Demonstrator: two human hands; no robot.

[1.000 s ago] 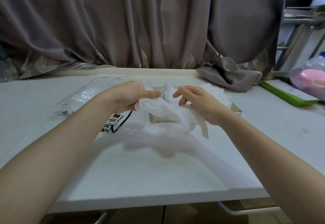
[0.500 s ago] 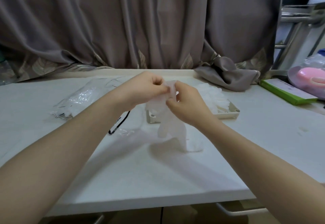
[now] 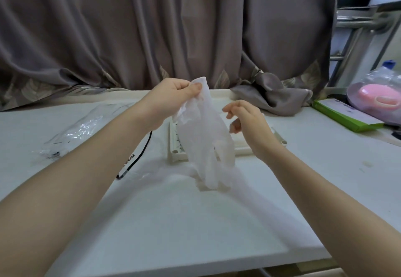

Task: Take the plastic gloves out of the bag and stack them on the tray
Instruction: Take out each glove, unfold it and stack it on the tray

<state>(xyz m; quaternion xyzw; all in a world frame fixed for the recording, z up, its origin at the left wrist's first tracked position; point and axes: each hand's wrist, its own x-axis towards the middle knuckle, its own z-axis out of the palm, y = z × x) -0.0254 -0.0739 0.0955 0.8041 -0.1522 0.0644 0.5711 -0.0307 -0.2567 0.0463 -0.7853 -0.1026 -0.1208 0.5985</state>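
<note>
Parting since a moment ago, the hands are separating: left hand [image 3: 171, 94] pinching a plastic glove [image 3: 204, 137] aloft, right hand [image 3: 245, 120] loosely empty, readying it for the tray [image 3: 176, 153].

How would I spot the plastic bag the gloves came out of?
Start at the grey curtain and drop to the white table. On its left side, beyond the left forearm, lies the clear plastic bag. It alone is crinkled, glossy and see-through, unlike the milky glove held up mid-table.
</note>
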